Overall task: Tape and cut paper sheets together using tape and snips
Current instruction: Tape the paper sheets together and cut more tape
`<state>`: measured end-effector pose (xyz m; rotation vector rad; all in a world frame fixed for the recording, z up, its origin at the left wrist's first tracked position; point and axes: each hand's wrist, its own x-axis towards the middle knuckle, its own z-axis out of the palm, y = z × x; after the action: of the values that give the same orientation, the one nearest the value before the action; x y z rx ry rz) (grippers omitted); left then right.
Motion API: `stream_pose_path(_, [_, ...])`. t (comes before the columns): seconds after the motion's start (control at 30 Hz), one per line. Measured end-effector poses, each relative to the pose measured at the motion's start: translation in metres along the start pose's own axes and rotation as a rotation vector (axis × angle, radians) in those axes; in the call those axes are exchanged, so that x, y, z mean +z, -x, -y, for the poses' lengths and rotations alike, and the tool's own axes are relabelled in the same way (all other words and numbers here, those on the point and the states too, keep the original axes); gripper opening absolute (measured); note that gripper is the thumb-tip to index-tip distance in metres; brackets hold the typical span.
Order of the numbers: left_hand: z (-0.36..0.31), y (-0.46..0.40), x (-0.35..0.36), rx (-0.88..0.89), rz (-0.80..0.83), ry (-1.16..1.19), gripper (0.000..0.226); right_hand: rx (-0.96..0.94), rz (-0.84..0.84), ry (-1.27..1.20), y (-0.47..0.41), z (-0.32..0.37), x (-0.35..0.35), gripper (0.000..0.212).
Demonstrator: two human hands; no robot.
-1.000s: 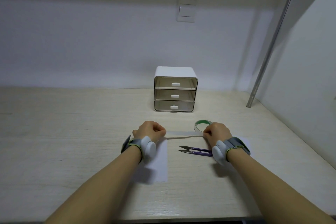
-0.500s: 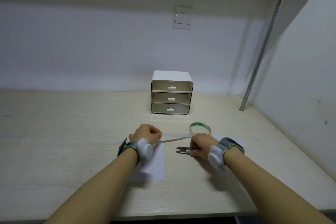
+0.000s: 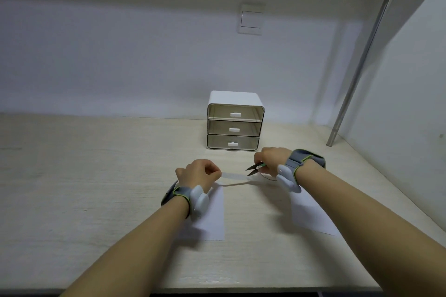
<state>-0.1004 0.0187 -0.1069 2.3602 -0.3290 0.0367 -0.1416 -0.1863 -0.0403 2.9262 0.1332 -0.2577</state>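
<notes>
Head view: the step in hand looks like cutting a pulled-out strip of tape [image 3: 233, 177], stretched across the middle of the frame just above the worktop [image 3: 96, 188]. The left hand [image 3: 198, 174] pinches the strip's free end, fingers curled. The right hand [image 3: 272, 159], wrist raised, fingers clamped on the snips [image 3: 254, 169], aims their parted blades at the strip's right end. Next the blades must straddle the tape and close. Two paper sheets [image 3: 212, 219] lie under the forearms, apart; the roll is hidden.
</notes>
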Motion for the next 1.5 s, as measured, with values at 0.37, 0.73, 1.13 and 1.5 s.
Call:
stream_pose_path(0.37, [0.006, 0.002, 0.0, 0.104, -0.057, 0.023, 0.014, -0.025, 0.168, 0.088, -0.02, 0.018, -0.01, 0.035])
stream_pose_path(0.73, [0.013, 0.006, -0.009, -0.111, -0.054, 0.164, 0.012, 0.055, -0.033, -0.121, -0.002, 0.008, 0.013, 0.034])
stream_pose_path(1.13, [0.023, 0.027, -0.033, -0.022, 0.087, 0.509, 0.012, 0.093, -0.189, -0.436, 0.031, 0.034, 0.063, 0.042])
stream_pose_path(1.5, [0.039, 0.039, -0.054, 0.021, 0.19, 0.445, 0.017, 0.157, -0.341, -1.356, 0.024, 0.079, 0.04, 0.014])
